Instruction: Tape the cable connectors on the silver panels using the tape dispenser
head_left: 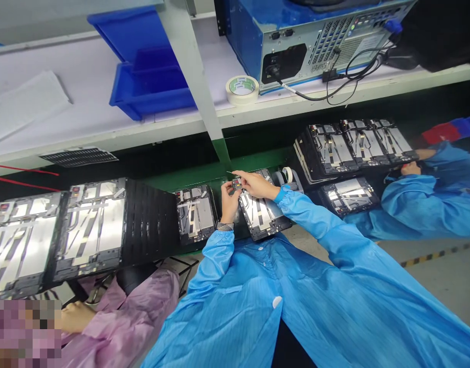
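A flat opened electronic device (261, 213), with silvery panels and dark strips inside a black frame, lies tilted in front of me. At its upper left corner, the thumb and finger of my left hand (229, 202) close around a small square part (237, 182) with coloured spots. My right hand (256, 185) reaches over the device's top edge, its fingers pinched together beside that part. A thin pale tip shows by the right fingertips; what it belongs to is too small to tell. Another opened device (196, 213) lies just left of my left hand.
Stacks of similar devices stand at left (94, 225) and right (330, 148). A tape dispenser (292, 180) sits right of my device. The shelf holds a blue bin (154, 94), masking tape (242, 91) and a computer case (288, 56). Co-workers' sleeves show in pink (115, 317) and blue (415, 202).
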`<action>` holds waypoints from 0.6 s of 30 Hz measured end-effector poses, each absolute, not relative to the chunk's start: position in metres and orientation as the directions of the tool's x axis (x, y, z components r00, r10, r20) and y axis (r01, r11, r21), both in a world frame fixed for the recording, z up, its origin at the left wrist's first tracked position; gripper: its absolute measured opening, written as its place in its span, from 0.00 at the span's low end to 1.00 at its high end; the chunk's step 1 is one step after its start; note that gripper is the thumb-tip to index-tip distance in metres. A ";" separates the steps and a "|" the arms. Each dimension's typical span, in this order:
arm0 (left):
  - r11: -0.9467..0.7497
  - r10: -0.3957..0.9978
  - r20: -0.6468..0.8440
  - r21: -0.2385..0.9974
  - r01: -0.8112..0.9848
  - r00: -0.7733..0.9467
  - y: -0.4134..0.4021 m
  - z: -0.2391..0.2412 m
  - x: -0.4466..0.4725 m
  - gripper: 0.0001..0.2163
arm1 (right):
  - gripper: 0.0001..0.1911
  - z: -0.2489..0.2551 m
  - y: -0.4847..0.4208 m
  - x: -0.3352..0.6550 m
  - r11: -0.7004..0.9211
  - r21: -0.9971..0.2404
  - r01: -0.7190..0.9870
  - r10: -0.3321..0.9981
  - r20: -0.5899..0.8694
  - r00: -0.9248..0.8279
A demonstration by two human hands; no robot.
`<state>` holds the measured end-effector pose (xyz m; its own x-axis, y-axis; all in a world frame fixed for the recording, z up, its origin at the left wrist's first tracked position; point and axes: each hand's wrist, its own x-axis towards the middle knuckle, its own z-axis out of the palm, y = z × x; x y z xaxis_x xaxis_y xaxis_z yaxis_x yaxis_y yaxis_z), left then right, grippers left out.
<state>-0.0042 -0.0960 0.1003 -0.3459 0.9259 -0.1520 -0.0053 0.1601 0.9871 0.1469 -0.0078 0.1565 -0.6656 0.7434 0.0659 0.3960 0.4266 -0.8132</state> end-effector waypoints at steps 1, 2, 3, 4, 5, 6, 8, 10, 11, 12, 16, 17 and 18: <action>0.160 0.923 -0.153 0.987 -0.009 -0.353 -0.096 0.100 -0.004 0.18 | 0.36 0.160 -0.011 0.148 0.398 -0.830 0.390 0.770 0.071 -0.634; 0.157 0.921 -0.153 0.987 -0.016 -0.357 -0.095 0.100 -0.004 0.18 | 0.35 0.165 -0.016 0.150 0.352 -0.859 0.371 0.803 0.074 -0.591; 0.153 0.920 -0.151 0.988 -0.024 -0.361 -0.095 0.100 -0.004 0.18 | 0.33 0.171 -0.023 0.151 0.283 -0.901 0.328 0.839 0.067 -0.539; 0.149 0.921 -0.150 0.988 -0.031 -0.360 -0.095 0.100 -0.004 0.19 | 0.30 0.177 -0.033 0.152 0.185 -0.949 0.254 0.872 0.039 -0.488; 0.145 0.923 -0.148 0.989 -0.035 -0.356 -0.095 0.099 -0.003 0.19 | 0.28 0.182 -0.043 0.153 0.057 -0.987 0.149 0.892 -0.016 -0.451; 0.142 0.926 -0.146 0.989 -0.038 -0.348 -0.095 0.098 -0.003 0.19 | 0.27 0.187 -0.055 0.153 -0.090 -0.996 0.017 0.897 -0.089 -0.433; 0.137 0.933 -0.141 0.990 -0.037 -0.332 -0.095 0.098 -0.003 0.20 | 0.25 0.190 -0.080 0.151 -0.374 -0.893 -0.252 0.860 -0.232 -0.454; 0.127 0.937 -0.129 0.992 -0.027 -0.324 -0.095 0.098 -0.003 0.21 | 0.24 0.186 -0.099 0.146 -0.549 -0.710 -0.441 0.810 -0.322 -0.490; 0.120 0.939 -0.119 0.993 -0.016 -0.323 -0.095 0.099 -0.003 0.22 | 0.23 0.183 -0.106 0.143 -0.592 -0.631 -0.501 0.794 -0.353 -0.495; 0.112 0.940 -0.108 0.994 -0.005 -0.323 -0.095 0.100 -0.003 0.23 | 0.22 0.179 -0.110 0.140 -0.618 -0.568 -0.544 0.783 -0.379 -0.493; 0.082 0.949 -0.070 0.996 0.025 -0.307 -0.095 0.105 -0.004 0.25 | 0.17 0.167 -0.110 0.132 -0.649 -0.453 -0.611 0.758 -0.457 -0.466; 0.077 0.951 -0.065 0.997 0.028 -0.302 -0.095 0.106 -0.004 0.26 | 0.16 0.166 -0.107 0.132 -0.652 -0.444 -0.615 0.754 -0.468 -0.461; 0.074 0.954 -0.062 0.997 0.031 -0.295 -0.095 0.107 -0.004 0.26 | 0.14 0.165 -0.105 0.133 -0.657 -0.439 -0.613 0.748 -0.477 -0.460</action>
